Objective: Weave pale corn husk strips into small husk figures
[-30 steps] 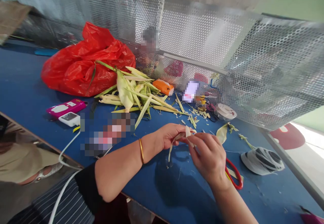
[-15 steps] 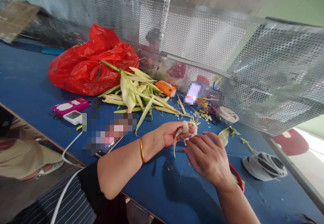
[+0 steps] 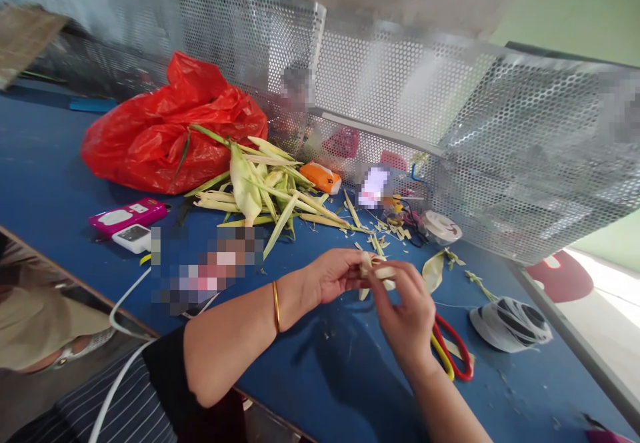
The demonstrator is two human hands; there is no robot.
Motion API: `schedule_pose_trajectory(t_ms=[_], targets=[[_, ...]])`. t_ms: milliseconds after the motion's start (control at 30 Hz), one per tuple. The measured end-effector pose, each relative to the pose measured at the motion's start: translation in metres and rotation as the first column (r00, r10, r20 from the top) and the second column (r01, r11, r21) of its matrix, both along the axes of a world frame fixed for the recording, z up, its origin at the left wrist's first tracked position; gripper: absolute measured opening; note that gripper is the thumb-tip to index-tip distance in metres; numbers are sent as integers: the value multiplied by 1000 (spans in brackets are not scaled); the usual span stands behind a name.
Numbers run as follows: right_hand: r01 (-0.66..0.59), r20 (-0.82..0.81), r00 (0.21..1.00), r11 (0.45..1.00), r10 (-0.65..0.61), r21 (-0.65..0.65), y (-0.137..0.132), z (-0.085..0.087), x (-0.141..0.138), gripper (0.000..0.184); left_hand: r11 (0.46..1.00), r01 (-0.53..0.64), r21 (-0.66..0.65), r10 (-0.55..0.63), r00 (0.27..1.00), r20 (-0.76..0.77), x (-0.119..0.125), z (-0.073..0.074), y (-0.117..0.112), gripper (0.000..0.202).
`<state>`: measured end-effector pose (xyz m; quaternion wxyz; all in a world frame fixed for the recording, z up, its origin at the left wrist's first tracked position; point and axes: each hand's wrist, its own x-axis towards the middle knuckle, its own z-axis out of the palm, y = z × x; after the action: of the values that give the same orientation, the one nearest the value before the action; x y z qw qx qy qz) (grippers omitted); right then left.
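My left hand [image 3: 341, 275], with a gold bangle at the wrist, is closed on a pale strip of corn husk [image 3: 384, 273]. My right hand [image 3: 407, 303] pinches the same husk close to the left fingertips. Loose ends hang below the fingers, and part of the piece is hidden by them. Under my right wrist, a pair of scissors shows its red and yellow handles [image 3: 467, 357]. A spool of white thread [image 3: 510, 325] lies to the right. A small husk piece with a green sprig [image 3: 433, 272] rests beyond my right hand.
A heap of corn husks [image 3: 246, 186] lies by a red plastic bag [image 3: 175, 133] on the blue table [image 3: 310, 369]. Behind stand perforated metal panels [image 3: 380, 89]. An orange packet [image 3: 320, 177], a lit phone [image 3: 374, 187], a tape roll [image 3: 442, 227] and a magenta device [image 3: 127, 216] sit around.
My right hand has turned and closed its fingers on the husk strip, shifting slightly left. More of the scissors handles shows. The whole view has shifted a little.
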<state>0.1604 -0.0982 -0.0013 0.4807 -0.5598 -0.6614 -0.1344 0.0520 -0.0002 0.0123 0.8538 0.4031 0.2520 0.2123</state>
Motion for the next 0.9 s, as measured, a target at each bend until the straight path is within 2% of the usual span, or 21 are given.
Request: schedule_pose_trajectory(t_ms=[33, 100, 200, 400, 600, 800, 900], targets=[[51, -153, 987, 998, -55, -28, 0, 1, 1, 10, 1000, -7, -22, 7, 1000, -12, -1, 2, -1, 10], [102, -395, 907, 986, -146, -130, 0, 2, 3, 17, 998, -6, -58, 4, 1000, -26, -1, 4, -2, 12], [65, -562, 807, 973, -183, -223, 2, 2, 6, 22, 1000, -11, -18, 10, 999, -52, -1, 4, -2, 12], [-25, -699, 685, 953, -204, -302, 6, -3, 11, 29, 999, -28, -34, 26, 999, -46, -1, 2, 0, 12], [-155, -840, 516, 946, -169, -286, 10, -6, 5, 32, 997, -76, -27, 75, 997, -36, 0, 2, -1, 16], [-350, -951, 193, 888, -242, -297, 12, 1, 2, 43, 997, -77, -32, 76, 997, -30, 0, 1, -2, 18], [-420, -960, 105, 863, -260, -280, 11, 4, 5, 38, 995, -89, -35, 89, 996, -14, 0, 2, -2, 18]])
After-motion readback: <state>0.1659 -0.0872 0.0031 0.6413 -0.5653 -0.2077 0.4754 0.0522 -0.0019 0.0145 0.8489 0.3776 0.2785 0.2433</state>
